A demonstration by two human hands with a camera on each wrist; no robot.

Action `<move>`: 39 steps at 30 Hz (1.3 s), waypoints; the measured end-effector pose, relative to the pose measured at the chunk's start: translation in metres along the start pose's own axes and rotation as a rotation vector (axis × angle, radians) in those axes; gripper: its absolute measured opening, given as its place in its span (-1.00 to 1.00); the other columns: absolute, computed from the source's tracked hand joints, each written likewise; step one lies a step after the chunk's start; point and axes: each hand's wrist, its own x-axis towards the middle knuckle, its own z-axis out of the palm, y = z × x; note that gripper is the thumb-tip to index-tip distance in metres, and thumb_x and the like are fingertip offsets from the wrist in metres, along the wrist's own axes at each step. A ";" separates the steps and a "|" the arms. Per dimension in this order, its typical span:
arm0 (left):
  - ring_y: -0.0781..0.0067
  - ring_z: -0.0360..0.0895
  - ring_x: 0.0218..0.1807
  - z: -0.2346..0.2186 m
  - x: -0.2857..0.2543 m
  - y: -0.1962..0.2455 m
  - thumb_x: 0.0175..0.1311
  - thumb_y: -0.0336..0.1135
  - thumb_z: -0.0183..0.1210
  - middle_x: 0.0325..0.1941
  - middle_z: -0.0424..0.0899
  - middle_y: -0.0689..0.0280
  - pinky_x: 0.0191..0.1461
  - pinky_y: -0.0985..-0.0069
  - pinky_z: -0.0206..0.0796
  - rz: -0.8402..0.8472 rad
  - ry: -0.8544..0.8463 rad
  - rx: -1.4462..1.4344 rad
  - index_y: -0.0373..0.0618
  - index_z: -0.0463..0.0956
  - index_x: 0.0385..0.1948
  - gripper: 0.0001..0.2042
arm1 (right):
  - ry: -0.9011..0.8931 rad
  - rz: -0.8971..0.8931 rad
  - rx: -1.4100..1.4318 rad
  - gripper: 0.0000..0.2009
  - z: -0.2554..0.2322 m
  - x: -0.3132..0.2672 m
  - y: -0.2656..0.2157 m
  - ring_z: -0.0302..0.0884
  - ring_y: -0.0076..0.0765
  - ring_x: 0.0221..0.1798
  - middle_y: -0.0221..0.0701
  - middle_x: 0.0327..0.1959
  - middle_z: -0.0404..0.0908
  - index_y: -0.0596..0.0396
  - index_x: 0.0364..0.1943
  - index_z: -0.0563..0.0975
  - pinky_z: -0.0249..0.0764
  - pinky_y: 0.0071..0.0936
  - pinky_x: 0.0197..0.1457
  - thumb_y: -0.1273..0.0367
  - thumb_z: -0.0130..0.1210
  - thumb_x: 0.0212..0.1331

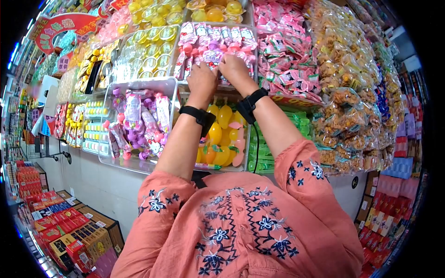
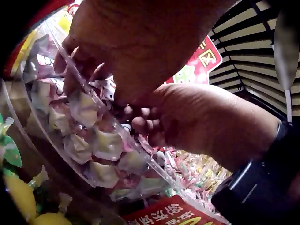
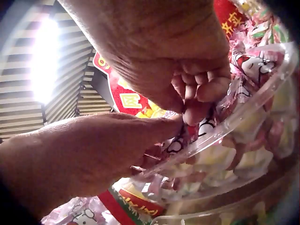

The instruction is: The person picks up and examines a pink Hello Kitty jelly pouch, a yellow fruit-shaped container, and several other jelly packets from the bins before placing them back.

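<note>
Both hands meet over a clear plastic bin (image 3: pixel 220 126) of pink wrapped pouches with cartoon cat faces. Between their fingertips stands a purple-capped spouted pouch (image 1: pixel 212 54), its label facing up. My left hand (image 1: pixel 202 82) pinches its lower left side with curled fingers. On the other side my right hand (image 1: pixel 236 73) pinches it with bent fingers. From the left wrist view, the right hand (image 2: pixel 197 117) reaches in below the left hand (image 2: pixel 136 42), and the bin's rim crosses in front of the left fingers. The pouch is mostly hidden by the hands in both wrist views.
Nearer, a clear bin (image 1: pixel 174 88) holds purple and pink pouches. Yellow mango-shaped packs (image 1: pixel 222 134) lie under the forearms, with green packs (image 1: pixel 278 139) beside them. Pink packets (image 1: pixel 287 60) and bagged snacks (image 1: pixel 345 102) fill the right. Yellow jelly cups (image 1: pixel 150 51) sit left.
</note>
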 end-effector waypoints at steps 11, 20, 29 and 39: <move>-0.11 0.63 -0.11 -0.003 0.002 -0.006 0.31 -0.03 0.15 -0.03 0.57 -0.09 -0.01 0.02 0.45 0.079 0.042 -0.053 -0.14 0.41 0.10 -0.54 | -0.085 0.033 -0.111 -0.74 -0.003 -0.003 -0.003 0.65 0.19 -0.17 0.02 -0.28 0.68 0.19 -0.33 0.68 0.56 0.03 -0.07 0.31 0.04 0.13; -0.20 0.61 -0.13 0.002 0.004 -0.009 0.32 -0.11 0.11 -0.05 0.56 -0.17 -0.10 -0.01 0.49 0.151 -0.093 -0.122 0.10 0.25 0.35 -0.45 | -0.113 0.088 -0.206 -0.73 -0.001 -0.002 -0.005 0.68 0.15 -0.14 -0.02 -0.24 0.70 0.17 -0.29 0.70 0.58 0.00 -0.05 0.30 0.05 0.15; -0.20 0.53 0.05 -0.014 -0.009 -0.006 0.28 -0.19 0.18 0.01 0.54 -0.17 0.09 0.01 0.41 0.225 0.135 -0.267 -0.13 0.26 0.33 -0.42 | 0.033 0.040 0.148 -0.76 -0.032 -0.020 -0.004 0.63 0.19 -0.24 -0.01 -0.37 0.65 0.10 -0.29 0.63 0.53 0.01 -0.13 0.25 0.04 0.19; 0.30 0.53 0.12 -0.153 -0.086 -0.025 0.43 -0.29 0.13 0.10 0.58 0.08 0.18 0.42 0.38 0.020 -0.085 -1.039 -0.31 0.35 0.24 -0.57 | -0.238 0.247 0.709 -0.76 -0.092 -0.093 -0.031 0.58 -0.56 -0.45 -0.42 -0.36 0.62 0.16 -0.15 0.54 0.47 -0.57 -0.46 0.26 0.03 0.35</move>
